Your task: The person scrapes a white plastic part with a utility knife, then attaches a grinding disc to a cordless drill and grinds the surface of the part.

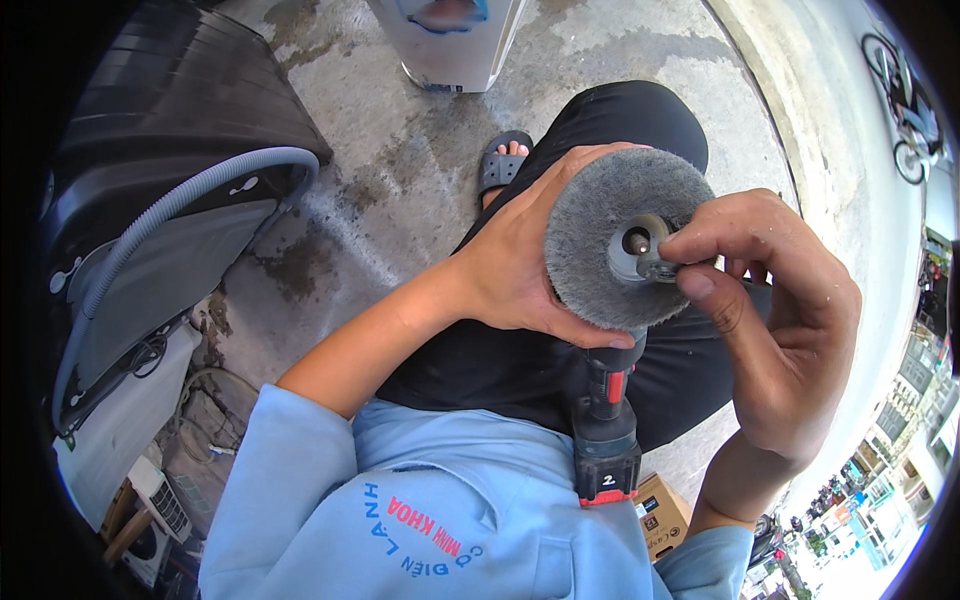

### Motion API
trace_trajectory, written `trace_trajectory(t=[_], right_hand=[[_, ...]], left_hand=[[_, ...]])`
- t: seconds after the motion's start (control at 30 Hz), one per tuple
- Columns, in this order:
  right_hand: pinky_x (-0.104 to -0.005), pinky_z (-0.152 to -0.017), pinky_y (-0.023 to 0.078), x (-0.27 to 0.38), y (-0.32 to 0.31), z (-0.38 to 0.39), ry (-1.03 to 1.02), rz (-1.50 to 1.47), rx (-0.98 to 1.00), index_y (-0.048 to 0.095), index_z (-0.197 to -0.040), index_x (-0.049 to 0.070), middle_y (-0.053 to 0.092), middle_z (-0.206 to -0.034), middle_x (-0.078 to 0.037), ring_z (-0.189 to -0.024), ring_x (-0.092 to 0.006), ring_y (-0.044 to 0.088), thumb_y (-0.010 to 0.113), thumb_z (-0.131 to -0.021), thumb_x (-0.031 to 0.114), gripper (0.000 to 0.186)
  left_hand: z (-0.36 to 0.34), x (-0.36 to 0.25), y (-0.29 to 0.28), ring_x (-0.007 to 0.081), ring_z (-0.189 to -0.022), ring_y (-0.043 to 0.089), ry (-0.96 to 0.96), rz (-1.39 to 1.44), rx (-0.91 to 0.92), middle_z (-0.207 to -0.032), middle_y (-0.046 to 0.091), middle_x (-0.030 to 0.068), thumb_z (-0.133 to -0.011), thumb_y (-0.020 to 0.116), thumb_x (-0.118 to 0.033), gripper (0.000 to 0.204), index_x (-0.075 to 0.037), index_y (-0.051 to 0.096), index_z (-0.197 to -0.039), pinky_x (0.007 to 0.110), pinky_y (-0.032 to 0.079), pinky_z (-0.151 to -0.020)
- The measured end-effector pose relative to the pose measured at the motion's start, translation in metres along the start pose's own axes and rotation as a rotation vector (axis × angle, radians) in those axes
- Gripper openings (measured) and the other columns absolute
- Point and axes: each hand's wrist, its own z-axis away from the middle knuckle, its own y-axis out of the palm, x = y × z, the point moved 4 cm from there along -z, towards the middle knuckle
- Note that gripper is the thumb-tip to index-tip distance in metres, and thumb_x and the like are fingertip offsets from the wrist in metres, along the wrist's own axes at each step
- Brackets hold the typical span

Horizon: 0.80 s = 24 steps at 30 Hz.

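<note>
A cordless angle grinder (604,430) lies against my body, its red-and-black battery end toward my shirt. On its head sits a thick grey fibrous polishing wheel (584,225), with a metal spindle tip showing in the middle hole. My left hand (510,262) is closed round the wheel's left side and the grinder's head; its fingers pass behind the wheel, and its thumb lies below. At the wheel's centre, my right hand (785,310) pinches a small round metal nut (656,269) between thumb and forefinger. The nut is tilted and off to one side of the spindle.
At left stands a dark appliance casing (190,90) with a grey corrugated hose (180,195). A white unit (450,45) stands ahead on the stained concrete floor (330,160). A cardboard box (662,515) sits beside me at lower right. A bicycle (905,110) is far right.
</note>
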Motion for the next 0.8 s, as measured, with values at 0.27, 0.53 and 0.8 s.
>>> trace_trajectory(t=[0.27,0.53,0.8], right_hand=[[-0.0296,-0.071,0.049,0.007,0.014,-0.004,-0.14,0.417,-0.029,0.077,-0.094,0.003,0.063,-0.089,-0.008,-0.083,-0.0167,0.062,0.075,-0.075,-0.01,0.023],[-0.03,-0.065,0.046,0.006,0.014,0.005,-0.267,0.55,-0.147,0.079,-0.094,0.008,0.061,-0.088,-0.005,-0.079,-0.0165,0.059,0.084,-0.07,0.001,0.026],[-0.0312,-0.062,0.044,0.01,0.011,0.006,-0.325,0.661,-0.092,0.079,-0.092,0.011,0.065,-0.087,-0.003,-0.079,-0.0179,0.058,0.087,-0.065,0.007,0.028]], left_hand=[[0.001,0.003,-0.001,0.0358,-0.132,0.053,-0.066,-0.012,0.036,-0.143,0.048,0.0174,-0.057,0.1,-0.029,0.112,-0.001,0.041,-0.148,0.044,0.044,-0.112],[0.003,0.006,0.0,0.0349,-0.133,0.053,-0.11,0.051,0.028,-0.144,0.048,0.017,-0.056,0.1,-0.029,0.113,0.0,0.041,-0.148,0.044,0.044,-0.112],[0.0,0.003,0.0,0.0347,-0.13,0.055,-0.017,-0.022,0.03,-0.141,0.049,0.0174,-0.058,0.099,-0.029,0.11,0.0,0.041,-0.147,0.044,0.045,-0.111]])
